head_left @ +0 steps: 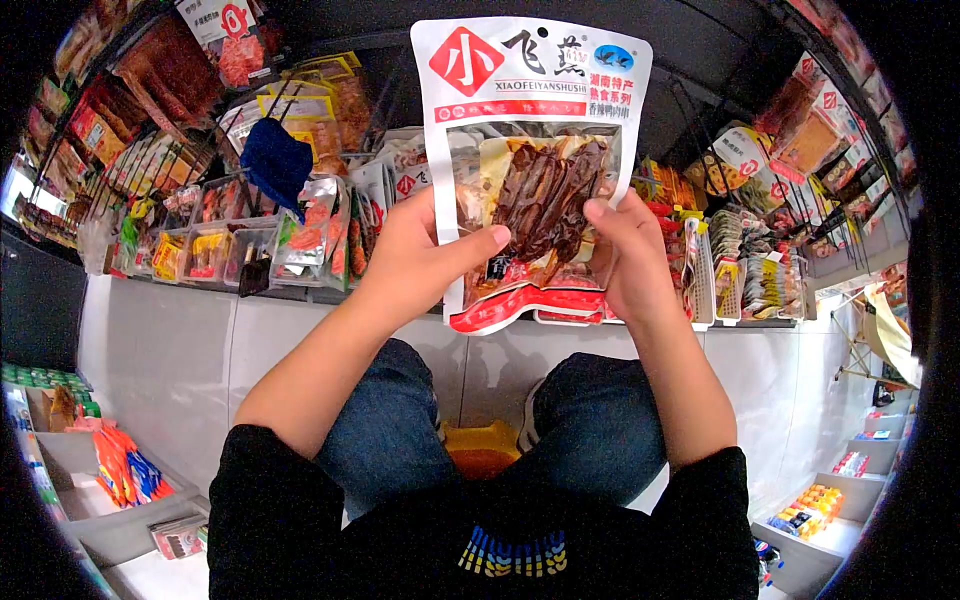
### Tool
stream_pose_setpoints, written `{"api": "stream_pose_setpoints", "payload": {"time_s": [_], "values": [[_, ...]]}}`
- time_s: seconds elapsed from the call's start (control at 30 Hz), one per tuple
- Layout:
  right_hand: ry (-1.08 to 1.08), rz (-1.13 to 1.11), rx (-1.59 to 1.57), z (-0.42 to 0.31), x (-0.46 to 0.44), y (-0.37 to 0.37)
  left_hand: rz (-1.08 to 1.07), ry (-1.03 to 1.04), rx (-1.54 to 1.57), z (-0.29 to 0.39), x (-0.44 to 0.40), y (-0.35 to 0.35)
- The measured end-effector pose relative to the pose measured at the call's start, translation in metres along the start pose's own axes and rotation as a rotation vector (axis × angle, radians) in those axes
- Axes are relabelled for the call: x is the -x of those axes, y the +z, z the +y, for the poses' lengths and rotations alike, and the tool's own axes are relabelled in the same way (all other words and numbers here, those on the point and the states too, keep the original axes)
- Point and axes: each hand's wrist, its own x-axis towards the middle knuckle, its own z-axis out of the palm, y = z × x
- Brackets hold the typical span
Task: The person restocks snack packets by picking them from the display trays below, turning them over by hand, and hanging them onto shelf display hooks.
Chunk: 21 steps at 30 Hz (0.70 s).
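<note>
Both hands hold up one snack packet (545, 190), white with a red diamond logo and a clear window showing dark brown meat strips. My left hand (425, 255) grips its lower left edge, thumb lying across the front. On the opposite side, my right hand (635, 255) pinches the edge with its thumb on the window. The other fingers of both hands are mostly hidden behind the packet. It is upright, facing me, in front of the shelf of packaged foods.
Clear bins of small packets (210, 250) and a dark blue cloth-like item (277, 165) are at the left. A white basket (700, 270) and rows of packets (770, 265) stand at the right. More packets hang from hooks above. Shelves with goods (125, 465) flank my seat.
</note>
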Motion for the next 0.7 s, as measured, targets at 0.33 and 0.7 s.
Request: {"api": "stream_pose_setpoints", "payload": {"time_s": [0.33,0.7], "values": [[-0.017,-0.024,0.05,0.001,0.004,0.0,-0.01,-0.136,0.149,-0.001,0.002,-0.007],[0.061,-0.041,0.005,0.0,0.006,0.001,-0.003,-0.106,0.172,-0.008,0.0,-0.01]]}}
